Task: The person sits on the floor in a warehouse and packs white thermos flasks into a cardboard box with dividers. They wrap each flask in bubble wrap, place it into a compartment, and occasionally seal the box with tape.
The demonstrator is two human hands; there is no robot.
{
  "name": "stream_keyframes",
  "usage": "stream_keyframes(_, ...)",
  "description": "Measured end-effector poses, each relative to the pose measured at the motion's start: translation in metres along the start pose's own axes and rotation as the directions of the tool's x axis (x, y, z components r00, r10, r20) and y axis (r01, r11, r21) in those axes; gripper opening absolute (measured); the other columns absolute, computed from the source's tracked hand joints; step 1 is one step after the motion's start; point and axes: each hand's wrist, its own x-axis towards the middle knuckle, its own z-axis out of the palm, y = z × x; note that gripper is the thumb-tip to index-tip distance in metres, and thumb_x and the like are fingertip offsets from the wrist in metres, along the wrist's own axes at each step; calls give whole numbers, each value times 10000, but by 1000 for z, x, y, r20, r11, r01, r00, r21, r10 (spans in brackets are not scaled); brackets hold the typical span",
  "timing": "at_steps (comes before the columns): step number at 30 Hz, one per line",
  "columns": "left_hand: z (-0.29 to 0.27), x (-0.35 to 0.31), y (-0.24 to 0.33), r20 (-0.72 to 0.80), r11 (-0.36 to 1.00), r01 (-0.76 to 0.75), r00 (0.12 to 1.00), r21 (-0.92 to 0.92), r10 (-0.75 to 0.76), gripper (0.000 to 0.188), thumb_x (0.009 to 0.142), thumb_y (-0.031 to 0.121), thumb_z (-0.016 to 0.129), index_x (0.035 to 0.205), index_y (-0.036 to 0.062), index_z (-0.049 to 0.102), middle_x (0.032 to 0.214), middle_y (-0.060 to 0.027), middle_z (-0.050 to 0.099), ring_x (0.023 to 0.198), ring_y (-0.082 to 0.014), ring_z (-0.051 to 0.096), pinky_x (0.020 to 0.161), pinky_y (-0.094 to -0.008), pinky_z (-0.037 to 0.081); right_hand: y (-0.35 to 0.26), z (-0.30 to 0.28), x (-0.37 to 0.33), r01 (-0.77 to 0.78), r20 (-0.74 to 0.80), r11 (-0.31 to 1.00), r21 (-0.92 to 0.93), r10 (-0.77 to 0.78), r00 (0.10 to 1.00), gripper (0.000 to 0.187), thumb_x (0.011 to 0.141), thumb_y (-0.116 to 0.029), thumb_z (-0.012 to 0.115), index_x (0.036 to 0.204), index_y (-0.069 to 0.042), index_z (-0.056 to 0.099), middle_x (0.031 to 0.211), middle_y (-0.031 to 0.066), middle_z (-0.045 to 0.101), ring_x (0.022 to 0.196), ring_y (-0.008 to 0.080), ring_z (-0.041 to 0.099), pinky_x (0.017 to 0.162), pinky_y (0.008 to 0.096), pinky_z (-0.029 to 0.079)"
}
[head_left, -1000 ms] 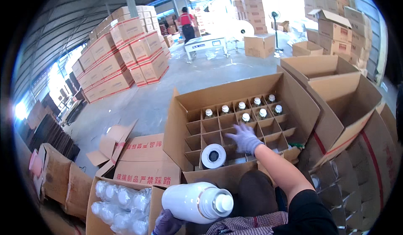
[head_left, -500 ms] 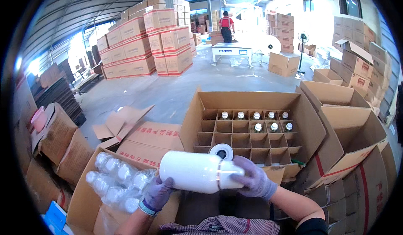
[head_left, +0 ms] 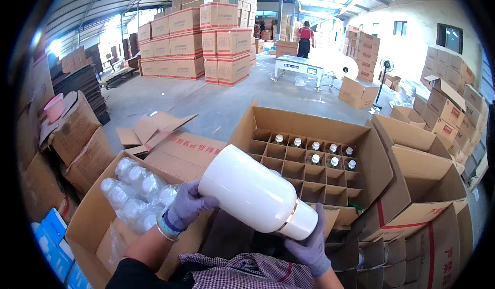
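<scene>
Tilted in front of me is a large glossy white bottle with a narrower white top and a gold band around its neck. My left hand, in a purple-grey glove, is closed on its wide end at the upper left. My right hand, gloved the same, grips the narrow top at the lower right. Just beyond the bottle stands a carton with cardboard dividers; several white-capped bottles stand in its cells. Left of me, an open carton holds several plastic-wrapped, white-topped bottles.
Open cartons crowd the right side. Loose cardboard flaps lie beyond the left carton. A pink basin rests on boxes at far left. Farther off are stacked cartons, a white machine, a fan and another person.
The bottle has swung from nearly level to a slant, its narrow top now lower right and nearer me. My right hand has moved down with it. The whole view has shifted slightly.
</scene>
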Motion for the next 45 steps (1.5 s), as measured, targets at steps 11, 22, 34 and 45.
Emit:
stream_keyframes(11,21,24,3,381,703,-653,749,284,542,325,764,300,823,962,53,747,1395,-193,576,1228,-417,584,1023,-464,460,69,-26,-20,-474,-140,873,-117,458,878,700,946,-566,498,1366,-7,495,1219,177,592,1152,287,570,1004,374,451)
stream_keyframes(22,92,101,-138,770,784,-399,620,475,-151,381,675,395,796,869,73,740,945,-203,708,852,-374,667,759,-464,512,39,33,35,163,217,711,-684,-15,976,288,826,-109,653,1107,-43,664,961,160,672,865,307,677,769,364,534)
stream_keyframes(34,109,71,-187,109,855,-512,857,82,503,307,850,321,702,960,36,666,980,-160,626,920,-376,603,870,-448,493,74,31,42,133,109,759,-637,-82,991,211,798,-73,671,1007,-64,699,909,130,704,759,288,682,695,374,536)
stream_keyframes(45,-48,116,13,-517,748,-226,599,624,612,916,795,-50,586,1607,112,193,664,6,395,571,-79,409,539,-248,397,79,28,34,79,30,787,-611,-76,997,162,809,-31,643,965,-36,688,851,116,674,717,243,662,678,341,532)
